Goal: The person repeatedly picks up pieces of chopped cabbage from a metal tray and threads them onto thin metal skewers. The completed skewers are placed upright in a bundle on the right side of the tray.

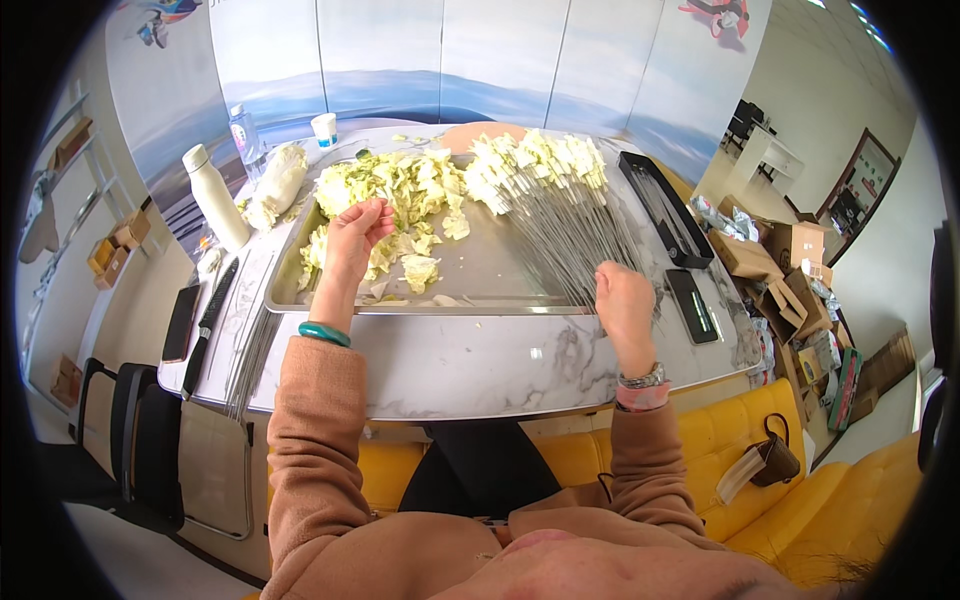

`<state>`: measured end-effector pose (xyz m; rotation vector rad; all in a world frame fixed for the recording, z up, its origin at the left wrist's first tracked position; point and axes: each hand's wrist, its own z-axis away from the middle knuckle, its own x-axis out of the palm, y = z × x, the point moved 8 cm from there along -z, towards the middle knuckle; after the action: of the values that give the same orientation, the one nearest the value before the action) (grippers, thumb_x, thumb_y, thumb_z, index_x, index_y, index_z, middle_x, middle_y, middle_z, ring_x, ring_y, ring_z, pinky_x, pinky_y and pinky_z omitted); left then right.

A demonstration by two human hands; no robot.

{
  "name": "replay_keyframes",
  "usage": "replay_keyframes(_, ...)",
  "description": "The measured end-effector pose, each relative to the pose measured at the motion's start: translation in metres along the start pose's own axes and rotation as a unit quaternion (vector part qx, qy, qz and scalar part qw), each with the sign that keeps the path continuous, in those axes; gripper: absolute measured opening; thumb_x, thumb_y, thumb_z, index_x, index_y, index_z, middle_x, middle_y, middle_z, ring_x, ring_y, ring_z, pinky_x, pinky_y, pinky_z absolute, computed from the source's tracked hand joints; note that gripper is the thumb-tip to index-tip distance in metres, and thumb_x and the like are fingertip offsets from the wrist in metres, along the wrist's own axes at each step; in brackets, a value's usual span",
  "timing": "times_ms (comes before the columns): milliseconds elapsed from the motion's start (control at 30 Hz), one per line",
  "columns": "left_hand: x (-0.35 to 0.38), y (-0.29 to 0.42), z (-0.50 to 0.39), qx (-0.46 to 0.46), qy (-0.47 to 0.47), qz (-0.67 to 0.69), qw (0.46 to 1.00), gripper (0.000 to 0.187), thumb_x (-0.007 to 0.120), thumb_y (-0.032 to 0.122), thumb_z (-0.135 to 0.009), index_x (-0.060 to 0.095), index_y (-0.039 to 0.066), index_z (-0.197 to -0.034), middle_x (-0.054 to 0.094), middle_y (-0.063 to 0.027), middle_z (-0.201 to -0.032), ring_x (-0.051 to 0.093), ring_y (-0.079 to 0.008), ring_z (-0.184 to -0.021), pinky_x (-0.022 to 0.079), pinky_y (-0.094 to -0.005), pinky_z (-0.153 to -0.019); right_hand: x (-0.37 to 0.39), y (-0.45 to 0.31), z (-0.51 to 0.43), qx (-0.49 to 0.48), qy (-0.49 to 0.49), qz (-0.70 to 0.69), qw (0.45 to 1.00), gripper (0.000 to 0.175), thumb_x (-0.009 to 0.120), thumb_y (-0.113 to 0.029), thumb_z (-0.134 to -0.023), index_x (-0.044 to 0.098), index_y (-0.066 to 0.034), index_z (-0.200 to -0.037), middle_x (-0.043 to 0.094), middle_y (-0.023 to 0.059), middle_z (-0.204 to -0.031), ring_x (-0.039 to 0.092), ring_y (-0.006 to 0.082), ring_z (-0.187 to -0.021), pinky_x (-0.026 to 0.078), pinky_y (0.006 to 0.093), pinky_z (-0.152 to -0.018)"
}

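My left hand (pixel 363 229) is raised over the left part of a metal tray (pixel 480 266), its thumb and fingertips close together; whether anything thin is between them cannot be told. Under and beyond it lie loose cabbage leaf pieces (pixel 420 187). My right hand (pixel 626 300) is closed at the tray's near right edge, by the bare ends of many thin metal skewers (pixel 570 240); its grip is hidden. Those skewers fan across the tray's right side, with cabbage pieces (pixel 555 161) threaded on their far ends. More bare skewers (pixel 251 360) lie on the table left of the tray.
Left of the tray are a kitchen knife (pixel 208 322), a phone (pixel 181 322), a white bottle (pixel 216 196), a clear plastic bottle (pixel 246 139) and a cabbage (pixel 279 184). A paper cup (pixel 325 130) stands behind. At right are a black box (pixel 664 210) and a dark device (pixel 691 306).
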<state>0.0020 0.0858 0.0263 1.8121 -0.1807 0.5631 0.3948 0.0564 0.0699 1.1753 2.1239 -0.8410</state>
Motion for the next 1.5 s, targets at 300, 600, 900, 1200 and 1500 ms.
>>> replay_keyframes(300, 0.001, -0.001, 0.000, -0.009, -0.012, -0.014, 1.000, 0.019, 0.054, 0.007, -0.092, 0.060, -0.005, -0.105, 0.065, -0.0094, -0.091, 0.061, -0.0134, -0.076, 0.053, -0.0239, -0.072, -0.006, 0.002, 0.000, -0.003, 0.007, 0.017, 1.000, 0.013, 0.059, -0.010, -0.081, 0.055, -0.0032, -0.071, 0.058, 0.0157, -0.068, 0.057, 0.0374, -0.066, 0.043, 0.0447, -0.058)
replay_keyframes(600, 0.002, -0.005, 0.002, -0.023, -0.027, -0.058, 0.998, 0.017, 0.054, 0.007, -0.091, 0.060, -0.004, -0.103, 0.065, -0.0090, -0.090, 0.061, -0.0139, -0.074, 0.052, -0.0249, -0.071, -0.008, 0.000, 0.000, -0.002, -0.003, 0.010, 1.000, 0.015, 0.062, -0.009, -0.080, 0.066, -0.0064, -0.094, 0.058, 0.0121, -0.085, 0.058, 0.0346, -0.075, 0.045, 0.0408, -0.064)
replay_keyframes(900, -0.002, -0.005, 0.004, -0.010, 0.011, -0.137, 0.990, 0.013, 0.057, 0.007, -0.088, 0.062, -0.002, -0.095, 0.066, -0.0078, -0.084, 0.060, -0.0114, -0.065, 0.051, -0.0231, -0.062, -0.022, -0.059, -0.007, -0.061, -0.044, -0.052, 0.996, 0.012, 0.063, -0.013, -0.082, 0.067, -0.0071, -0.092, 0.058, 0.0109, -0.079, 0.058, 0.0319, -0.071, 0.045, 0.0377, -0.061)
replay_keyframes(1200, 0.013, -0.009, 0.010, 0.030, -0.032, -0.482, 0.875, 0.017, 0.068, 0.013, -0.080, 0.068, 0.003, -0.094, 0.066, -0.0024, -0.078, 0.055, -0.0095, -0.066, 0.045, -0.0252, -0.058, 0.062, -0.155, -0.034, -0.231, -0.140, -0.128, 0.954, 0.014, 0.056, -0.012, -0.084, 0.063, -0.0043, -0.075, 0.058, 0.0115, -0.076, 0.058, 0.0330, -0.070, 0.047, 0.0422, -0.062)
replay_keyframes(1500, 0.035, -0.027, 0.023, -0.005, -0.137, -0.584, 0.800, 0.017, 0.068, 0.007, -0.074, 0.065, 0.003, -0.091, 0.063, -0.0083, -0.079, 0.061, -0.0223, -0.075, 0.048, -0.0324, -0.067, 0.115, -0.158, -0.035, -0.210, -0.162, -0.163, 0.950, 0.013, 0.055, -0.011, -0.083, 0.064, -0.0041, -0.076, 0.061, 0.0133, -0.080, 0.059, 0.0335, -0.075, 0.047, 0.0430, -0.066)
